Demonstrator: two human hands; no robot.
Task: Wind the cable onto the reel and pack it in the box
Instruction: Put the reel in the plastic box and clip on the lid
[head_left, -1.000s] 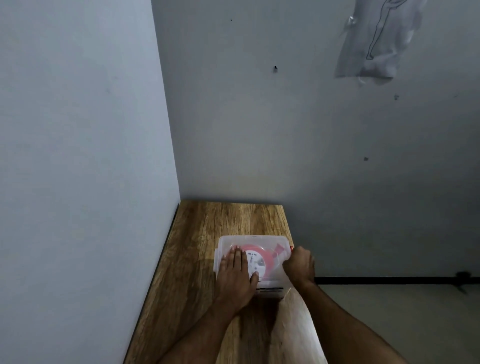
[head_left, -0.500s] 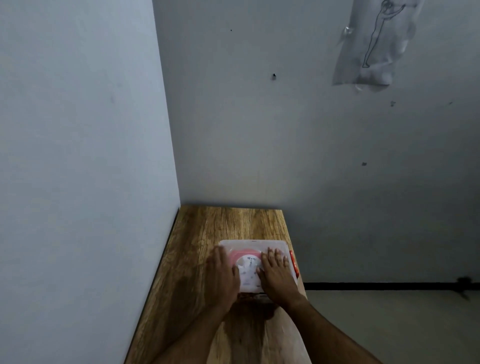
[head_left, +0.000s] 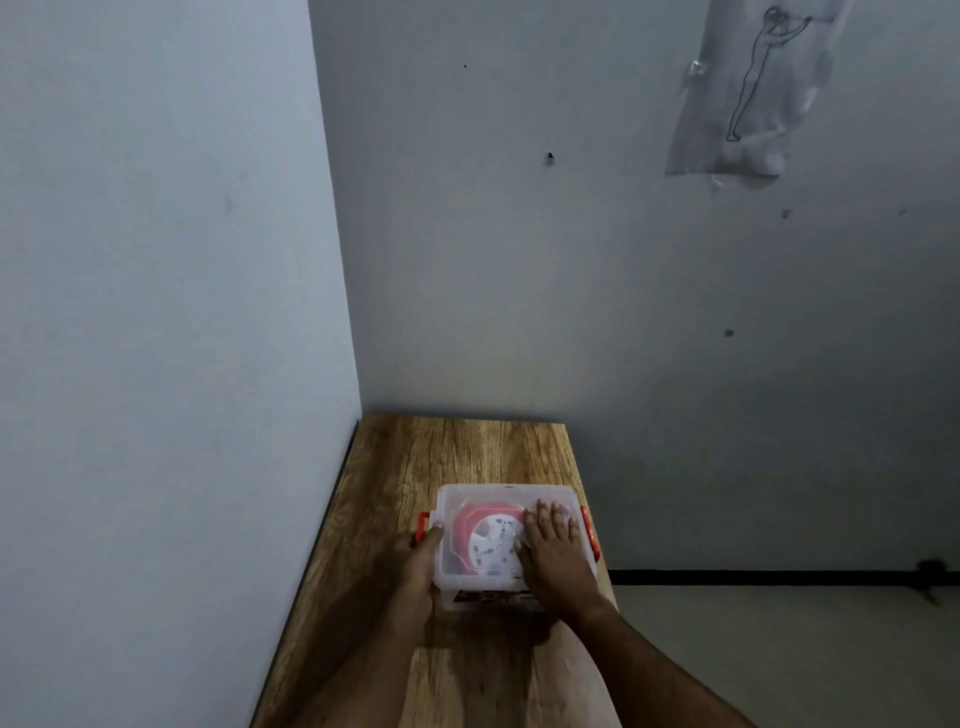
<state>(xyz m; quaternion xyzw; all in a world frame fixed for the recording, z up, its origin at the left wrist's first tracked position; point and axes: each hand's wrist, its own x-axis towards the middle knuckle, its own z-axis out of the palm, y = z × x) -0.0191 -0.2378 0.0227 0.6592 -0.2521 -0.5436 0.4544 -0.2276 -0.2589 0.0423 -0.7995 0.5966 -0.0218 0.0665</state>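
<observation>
since half a second ago my left hand is gripping the box at nine o'clock; right hand is pressing the lid flat, fingers straight.

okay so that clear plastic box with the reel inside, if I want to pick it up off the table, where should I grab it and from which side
Probably by its two short ends, one hand from each side. The box is wide, its lid flat and smooth, so a top grip has little purchase. The orange latches mark both ends. The left hand already grips the left end; the right hand lies flat on the lid.
</observation>
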